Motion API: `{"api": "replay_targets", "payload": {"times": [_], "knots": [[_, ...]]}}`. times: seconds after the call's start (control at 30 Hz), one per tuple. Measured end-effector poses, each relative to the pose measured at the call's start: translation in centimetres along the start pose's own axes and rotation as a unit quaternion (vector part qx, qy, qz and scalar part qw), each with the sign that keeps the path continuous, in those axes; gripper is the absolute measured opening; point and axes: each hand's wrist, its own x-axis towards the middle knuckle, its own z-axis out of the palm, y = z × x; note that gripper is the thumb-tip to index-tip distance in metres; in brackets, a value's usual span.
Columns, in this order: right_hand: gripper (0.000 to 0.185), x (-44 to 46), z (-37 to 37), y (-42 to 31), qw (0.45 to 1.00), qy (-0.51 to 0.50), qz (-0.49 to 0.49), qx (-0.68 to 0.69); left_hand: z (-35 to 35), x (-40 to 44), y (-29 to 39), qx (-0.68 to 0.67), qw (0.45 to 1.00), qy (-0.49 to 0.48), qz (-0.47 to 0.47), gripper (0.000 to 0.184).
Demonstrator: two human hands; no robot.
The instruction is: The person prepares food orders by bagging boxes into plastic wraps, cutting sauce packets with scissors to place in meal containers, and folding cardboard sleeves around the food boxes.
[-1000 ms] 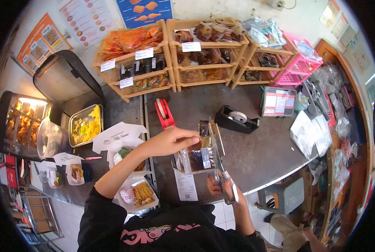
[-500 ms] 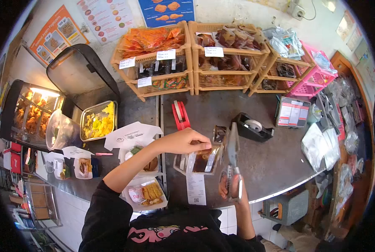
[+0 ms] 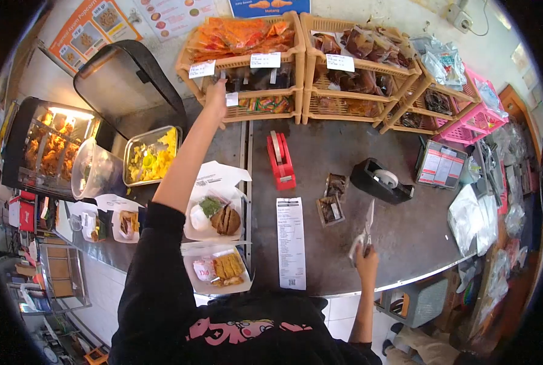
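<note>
R hand [image 3: 367, 260] grips scissors [image 3: 368, 226], blades at its 12 o'clock. L hand [image 3: 216, 101] at rack [image 3: 299, 68], mid. tier; dark pkts. [image 3: 260, 79] approx. 2 o'clock. L fingertips indistinct; L grip: cannot tell.

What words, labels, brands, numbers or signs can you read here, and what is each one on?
Orange poster: "Ayam Popcorn"; its numbers are blurred.
Blue poster: "Hotang", apparently.
Too small or blurred: receipt, white tray labels, white wall poster, red-white card, red-printed wrapper.
Pink shirt lettering: too distorted by folds to read.
</note>
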Motion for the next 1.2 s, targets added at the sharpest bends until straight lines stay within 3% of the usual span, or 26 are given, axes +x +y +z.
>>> {"api": "replay_targets", "payload": {"times": [0.07,0.1,0.13,0.2,0.27,0.33,0.4,0.47,0.53,0.6,0.67,0.73,0.8,0.83,0.9,0.93,1.0,1.1,1.2], "knots": [[0.035,0.0,0.1,-0.8,0.985,0.065,-0.102,-0.121,-1.3,-5.1,0.6,0.118,0.983,-0.111,0.085,0.043],[0.036,1.1,1.2,2.5,0.968,0.118,-0.157,-0.156,-1.5,-9.0,1.8,0.108,0.981,-0.151,0.055,0.041],[0.036,1.2,0.9,2.1,0.968,0.112,-0.158,-0.162,-1.9,-12.9,2.8,0.097,0.977,-0.188,0.025,0.039],[0.037,1.5,0.4,-1.1,0.956,0.123,-0.158,-0.214,-5.3,-18.1,3.6,0.112,0.945,-0.304,0.051,0.032],[0.038,2.1,0.1,-3.5,0.958,0.087,-0.141,-0.232,-9.2,-23.6,5.1,0.195,0.923,-0.325,0.062,0.027],[0.04,2.8,0.3,-4.7,0.959,0.054,-0.123,-0.25,-14.0,-28.3,5.3,0.278,0.914,-0.29,0.058,0.026],[0.047,4.1,-0.3,-5.0,0.941,-0.006,-0.113,-0.319,-18.3,-33.6,4.8,0.268,0.942,-0.198,0.033,0.024],[0.049,5.6,-0.9,-4.5,0.935,0.002,-0.133,-0.33,-22.6,-38.7,2.0,0.185,0.98,-0.075,-0.028,0.027],[0.052,5.5,-1.0,-5.3,0.928,0.009,-0.15,-0.341,-26.7,-43.6,-0.8,0.133,0.985,-0.026,-0.106,0.028],[0.047,4.7,-1.6,-7.2,0.942,0.008,-0.058,-0.33,-31.0,-48.4,-5.4,0.194,0.961,0.017,-0.198,0.029],[0.046,4.9,-0.2,-5.1,0.941,0.033,-0.096,-0.322,-35.3,-53.5,-12.1,0.251,0.924,0.048,-0.286,0.031],[0.044,5.7,0.7,-3.6,0.939,0.056,-0.132,-0.311,-36.9,-57.2,-17.1,0.37,0.882,-0.029,-0.29,0.032],[0.036,7.0,0.7,-3.5,0.928,0.004,-0.218,-0.303,-43.4,-62.2,-30.4,0.305,0.917,-0.026,-0.257,0.033],[0.036,7.4,0.9,-4.0,0.926,0.003,-0.219,-0.306,-44.1,-63.7,-32.8,0.324,0.907,-0.038,-0.267,0.033],[0.026,8.5,1.8,-5.9,0.916,0.101,-0.24,-0.305,-43.7,-64.9,-34.3,0.36,0.877,-0.061,-0.311,0.034],[0.026,9.7,3.0,-6.1,0.916,0.102,-0.24,-0.304,-43.5,-65.3,-34.3,0.372,0.865,-0.072,-0.329,0.034],[0.022,12.1,6.2,-5.2,0.96,0.002,-0.259,-0.108,-42.9,-65.8,-33.9,0.387,0.846,-0.089,-0.355,0.034],[0.02,12.1,8.4,-5.2,0.947,-0.01,-0.254,-0.197,-43.3,-66.4,-34.0,0.402,0.832,-0.107,-0.367,0.034],[0.018,10.1,9.1,-6.7,0.941,0.009,-0.274,-0.196,-43.7,-66.2,-33.9,0.431,0.819,-0.128,-0.358,0.034]]}}
